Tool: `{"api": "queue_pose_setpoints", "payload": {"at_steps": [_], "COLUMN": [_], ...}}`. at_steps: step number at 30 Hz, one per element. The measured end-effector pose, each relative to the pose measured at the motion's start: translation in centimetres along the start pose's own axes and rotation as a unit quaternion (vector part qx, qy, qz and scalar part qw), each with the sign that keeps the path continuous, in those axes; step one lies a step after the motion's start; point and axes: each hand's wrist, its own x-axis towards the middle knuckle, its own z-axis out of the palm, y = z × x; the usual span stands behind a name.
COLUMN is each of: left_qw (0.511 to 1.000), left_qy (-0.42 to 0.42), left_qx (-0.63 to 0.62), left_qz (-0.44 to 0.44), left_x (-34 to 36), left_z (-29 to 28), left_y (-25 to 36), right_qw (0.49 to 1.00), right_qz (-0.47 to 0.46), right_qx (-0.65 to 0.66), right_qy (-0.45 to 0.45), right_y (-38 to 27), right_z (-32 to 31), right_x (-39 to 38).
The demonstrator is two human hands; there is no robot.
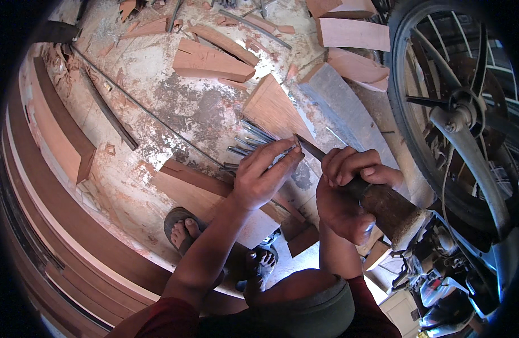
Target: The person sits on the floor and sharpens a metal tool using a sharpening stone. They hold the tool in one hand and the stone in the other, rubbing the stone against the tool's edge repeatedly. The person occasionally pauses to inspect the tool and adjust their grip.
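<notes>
My right hand [349,191] is wrapped round a chisel, its thick wooden handle [386,208] pointing to the lower right. The dark narrow blade [311,147] slants up and left toward my left hand. Thumb and fingers of my left hand [265,172] are pinched together right at the blade's tip; what lies between them is too small to make out. Beside that hand, several slim metal tools [254,137] lie in a bundle, partly hidden behind it. Just beyond the tip rests a tapered wood block [275,107].
Long wooden boards [62,115] line the left side. Cut wood pieces [214,61] and shavings litter the stained floor [186,107]. A grey plank [347,104] lies right of centre. A spoked motorcycle wheel [403,73] stands close on the right. My sandalled foot [183,228] is below.
</notes>
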Motion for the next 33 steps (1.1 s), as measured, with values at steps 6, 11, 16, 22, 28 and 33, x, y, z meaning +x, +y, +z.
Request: {"api": "queue_pose_setpoints", "payload": {"at_steps": [6, 11, 16, 22, 28, 33], "left_qw": [1.000, 1.000, 0.999, 0.999, 0.999, 0.999], "left_qy": [0.000, -0.016, -0.025, -0.031, -0.019, -0.023], "left_qx": [-0.025, -0.023, -0.026, -0.025, -0.032, -0.030], "left_qz": [-0.009, 0.014, 0.011, 0.020, 0.024, 0.019], "left_x": [0.3, 0.0, -0.5, -0.6, -0.9, -0.4], "left_z": [-0.1, -0.2, -0.3, -0.2, 0.2, 0.2], "left_y": [0.2, -0.2, -0.3, -0.4, -0.5, -0.1], "right_qw": [0.999, 0.997, 0.996, 0.992, 0.994, 0.989], "right_qz": [-0.010, 0.023, -0.018, 0.014, -0.025, -0.022], "right_qx": [-0.040, -0.063, -0.091, -0.124, -0.095, -0.147], "right_qy": [-0.030, -0.043, 0.014, 0.001, 0.038, 0.012], "right_y": [0.2, -1.0, -2.9, -1.8, -3.9, -1.7], "right_z": [0.3, 0.7, 2.0, 1.3, 2.7, 1.3], "right_x": [-0.1, 0.1, 1.1, 0.4, 1.5, 0.3]}}
